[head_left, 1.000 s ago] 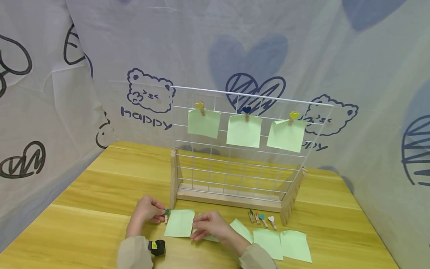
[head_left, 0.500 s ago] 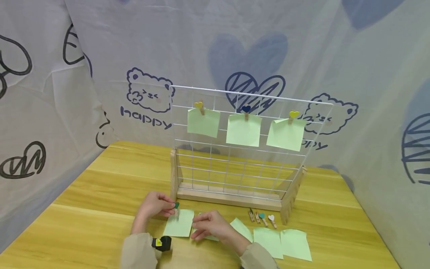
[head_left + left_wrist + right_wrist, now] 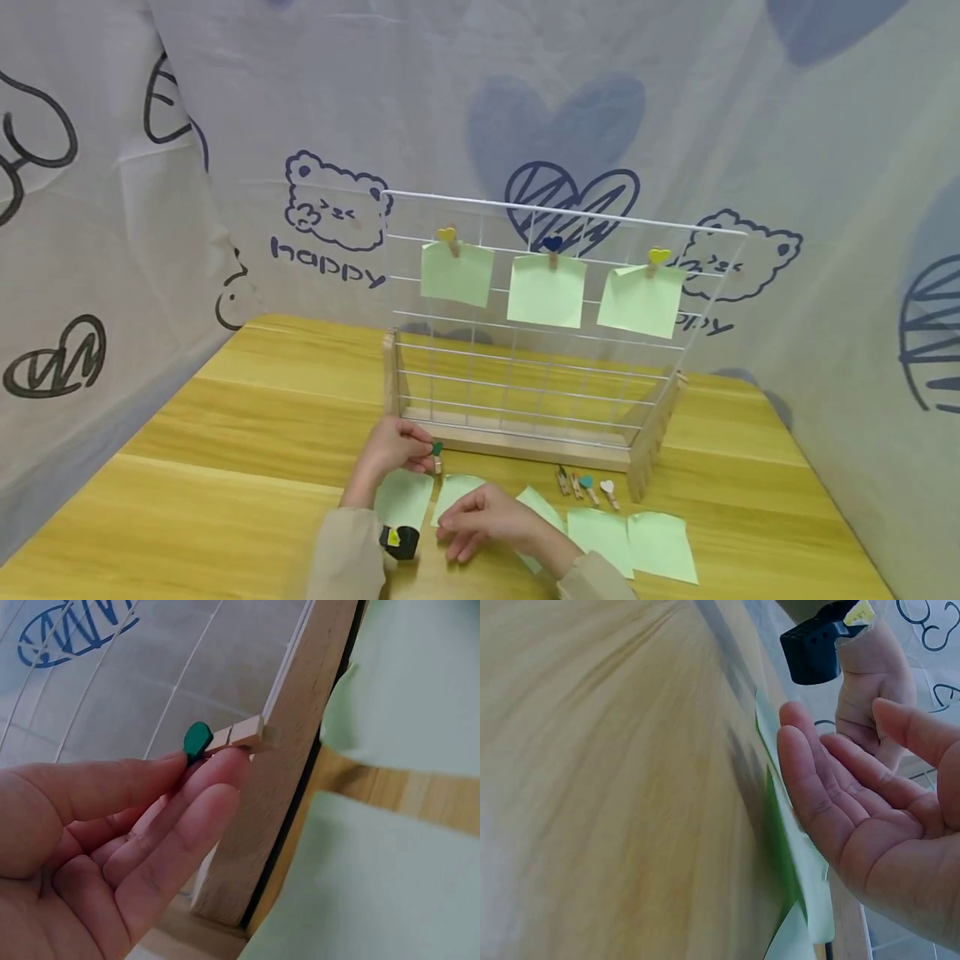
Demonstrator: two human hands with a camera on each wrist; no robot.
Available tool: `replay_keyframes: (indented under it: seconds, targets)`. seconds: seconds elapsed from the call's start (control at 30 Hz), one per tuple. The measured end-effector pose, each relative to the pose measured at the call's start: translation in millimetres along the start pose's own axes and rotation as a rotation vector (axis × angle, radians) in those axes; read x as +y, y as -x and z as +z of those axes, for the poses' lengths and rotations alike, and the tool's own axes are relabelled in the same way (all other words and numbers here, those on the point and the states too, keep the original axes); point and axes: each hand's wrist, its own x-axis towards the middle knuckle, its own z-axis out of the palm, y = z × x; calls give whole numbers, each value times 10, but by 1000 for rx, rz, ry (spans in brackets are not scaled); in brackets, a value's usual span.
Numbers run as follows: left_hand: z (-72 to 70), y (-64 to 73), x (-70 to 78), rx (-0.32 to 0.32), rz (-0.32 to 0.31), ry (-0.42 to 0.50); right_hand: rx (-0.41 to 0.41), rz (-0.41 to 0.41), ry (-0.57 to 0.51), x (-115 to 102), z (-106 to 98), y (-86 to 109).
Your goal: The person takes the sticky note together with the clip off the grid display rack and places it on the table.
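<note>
My left hand (image 3: pixel 396 446) pinches a small wooden clothespin with a green heart (image 3: pixel 196 740) between thumb and fingertips, above the table near the rack's wooden base (image 3: pixel 262 795). Below that hand lies a pale green sticky note (image 3: pixel 407 498), and another note (image 3: pixel 457 492) is just to its right. My right hand (image 3: pixel 491 521) hovers low over the row of notes, its fingers loosely bent; the right wrist view shows the palm (image 3: pixel 892 847) with nothing in it. Part of the notes beneath this hand is hidden.
Behind the hands stands a white wire grid rack (image 3: pixel 517 367) with three green notes (image 3: pixel 546 292) clipped on by heart clothespins. Several loose clothespins (image 3: pixel 588 490) lie right of centre. More notes (image 3: pixel 662 546) lie at the right. A black wrist camera (image 3: pixel 402 542) sits on my left wrist.
The left hand has carried the green heart clothespin rightward, from left of the first note to above the second. The right hand has drawn slightly right and nearer, exposing more of the second note.
</note>
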Motion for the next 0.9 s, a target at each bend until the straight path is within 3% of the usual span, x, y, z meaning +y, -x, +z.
replay_keyframes:
  seconds: [0.37,0.9]
  targets:
    - [207,-162,-5,56,-81,18,-70,-8,-2,22,-58,79]
    - [347,-284,-50,-6,-151,-39,-86,-12,-24,55,-101,109]
